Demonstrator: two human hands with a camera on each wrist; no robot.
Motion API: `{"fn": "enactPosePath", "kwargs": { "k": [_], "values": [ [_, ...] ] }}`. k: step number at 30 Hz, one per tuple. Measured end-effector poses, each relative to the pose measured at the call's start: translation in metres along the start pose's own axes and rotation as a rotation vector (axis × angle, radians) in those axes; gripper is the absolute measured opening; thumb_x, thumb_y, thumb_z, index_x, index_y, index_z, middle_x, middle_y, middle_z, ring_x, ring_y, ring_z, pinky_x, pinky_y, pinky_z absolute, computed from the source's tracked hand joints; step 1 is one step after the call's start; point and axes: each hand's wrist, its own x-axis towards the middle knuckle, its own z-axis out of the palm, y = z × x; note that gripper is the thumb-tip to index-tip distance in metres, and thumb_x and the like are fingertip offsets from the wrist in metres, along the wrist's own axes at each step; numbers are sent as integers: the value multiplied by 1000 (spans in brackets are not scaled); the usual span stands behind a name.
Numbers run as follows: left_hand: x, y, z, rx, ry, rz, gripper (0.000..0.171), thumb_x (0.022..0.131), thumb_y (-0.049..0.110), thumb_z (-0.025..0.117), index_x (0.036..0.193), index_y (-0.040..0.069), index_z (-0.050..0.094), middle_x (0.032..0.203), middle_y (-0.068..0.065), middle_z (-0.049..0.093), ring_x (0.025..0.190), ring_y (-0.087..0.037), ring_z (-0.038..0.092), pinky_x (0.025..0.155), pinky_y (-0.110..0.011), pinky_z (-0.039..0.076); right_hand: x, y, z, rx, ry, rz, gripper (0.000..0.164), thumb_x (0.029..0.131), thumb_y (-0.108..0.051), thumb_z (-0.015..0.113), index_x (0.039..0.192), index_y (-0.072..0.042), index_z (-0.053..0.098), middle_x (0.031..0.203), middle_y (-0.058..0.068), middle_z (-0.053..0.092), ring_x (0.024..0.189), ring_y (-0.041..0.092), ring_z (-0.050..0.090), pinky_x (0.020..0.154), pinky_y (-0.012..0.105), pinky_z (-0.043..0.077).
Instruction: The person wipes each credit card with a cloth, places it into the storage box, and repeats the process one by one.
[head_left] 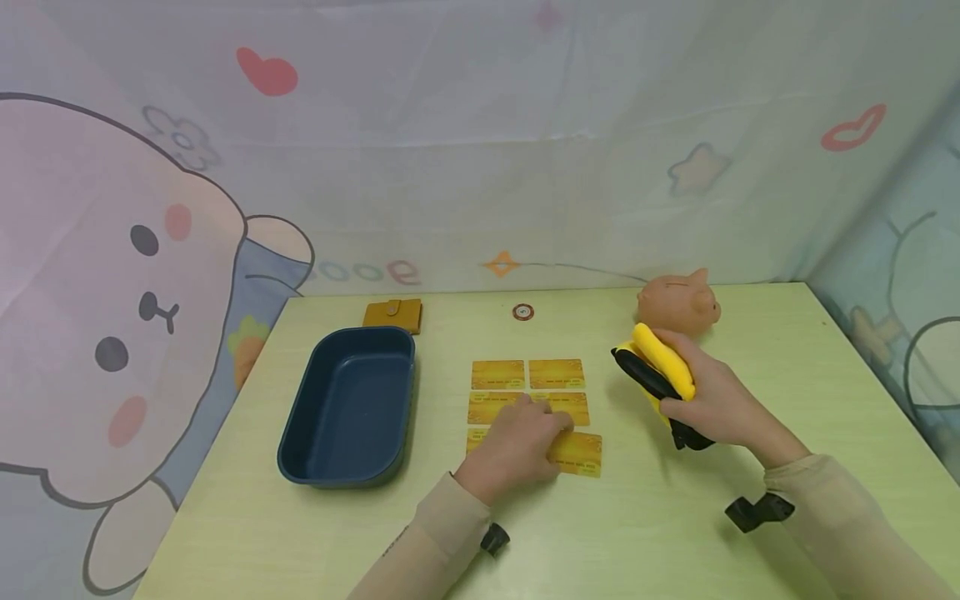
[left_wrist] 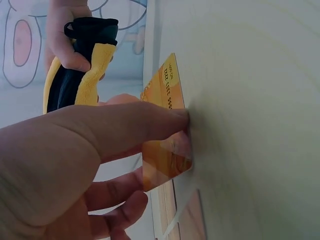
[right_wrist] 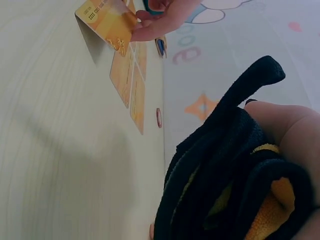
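Left hand: we see the left hand (head_left: 519, 442) pinching a yellow card (head_left: 581, 454) between thumb and fingers at the front of the card group.
Pinched card: in the wrist views we find it tilted, with its printed number facing up; we cannot tell whether its lower edge touches the table (head_left: 810, 358).
Right hand: we see the right hand (head_left: 716, 404) clenched around a folded cloth (head_left: 647, 373), the thumb along its near side.
Folded cloth: we note yellow and black layers, a black strap end projecting from the bundle, and the whole raised off the table, to the right of the cards.
Flat cards: we find the rear pair (head_left: 498, 374) side by side; the middle pair (head_left: 491, 407) lies just in front, partly covered by the left hand. The front-left card (head_left: 474, 437) shows only in part.
Blue tray: we locate the tray (head_left: 367, 417) to the left of the cards, well apart from them.
Wallet: we locate the tan wallet (head_left: 393, 315) just behind the tray.
Chip: we see the round chip (head_left: 522, 312) lying behind the cards.
Piggy bank: we locate the piggy bank (head_left: 678, 302) at the rear right, behind the folded cloth.
Backdrop: we see a printed curtain (head_left: 480, 183) behind the table.
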Motion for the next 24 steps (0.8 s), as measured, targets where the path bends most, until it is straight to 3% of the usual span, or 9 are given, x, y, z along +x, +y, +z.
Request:
{"fn": "enactPosePath", "kwargs": {
  "k": [8,14,18,24],
  "values": [
    [0,0,0,29,65,29,40,92,19,82,131,28,74,116,2,70,99,-21,54,90,-38,49,0,-2,0,10,-9,7,94,83,-1,75,164,-12,29,130,21,56,87,26,53,68,37,46],
    [0,-1,-3,13,102,96,38,97,13,77,132,26,75,109,2,69,92,-15,58,81,-26,50,0,-3,0,15,-14,10,94,82,-1,75,164,-13,29,128,21,57,85,26,53,67,37,46],
    [-1,-5,-3,-78,122,126,39,97,4,73,131,22,76,106,1,67,87,-11,59,74,-16,48,-1,-3,1,15,-16,11,95,82,-1,75,164,-13,29,129,21,57,86,26,53,67,37,46],
    [1,-15,-2,-308,117,141,38,100,-2,66,132,15,75,114,2,72,99,-10,63,88,-16,53,0,-2,0,14,-10,8,93,82,0,74,163,-14,31,127,20,58,85,26,53,67,37,46]
  ]
}}
